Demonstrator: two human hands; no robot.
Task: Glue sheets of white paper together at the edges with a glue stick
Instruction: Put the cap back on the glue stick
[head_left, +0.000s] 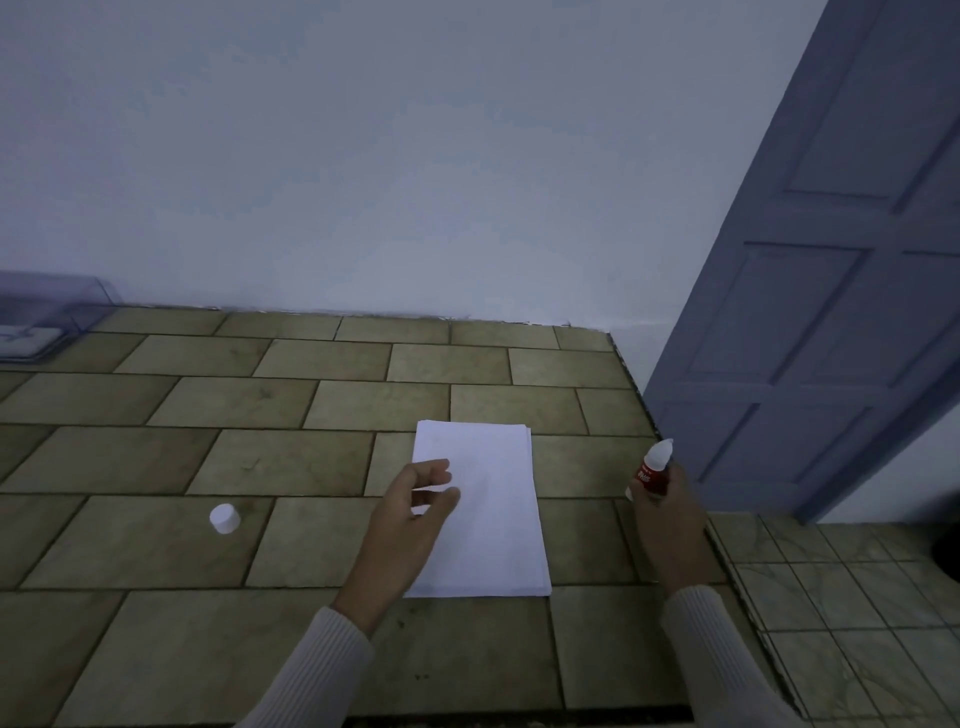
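A stack of white paper sheets (488, 514) lies on the tiled counter (234, 467), a little right of centre. My left hand (410, 519) hovers over the stack's left edge with its fingers loosely spread, holding nothing. My right hand (665, 514) is to the right of the stack, near the counter's right edge. It grips a red glue stick (653, 470) upright, with the white tip uncovered and pointing up. The glue stick's white cap (225, 518) lies on the counter well to the left of the paper.
A clear plastic box (47, 317) stands at the far left against the white wall. A blue panelled door (831, 291) rises at the right beyond the counter's edge. A lower tiled surface (841, 597) lies at the bottom right.
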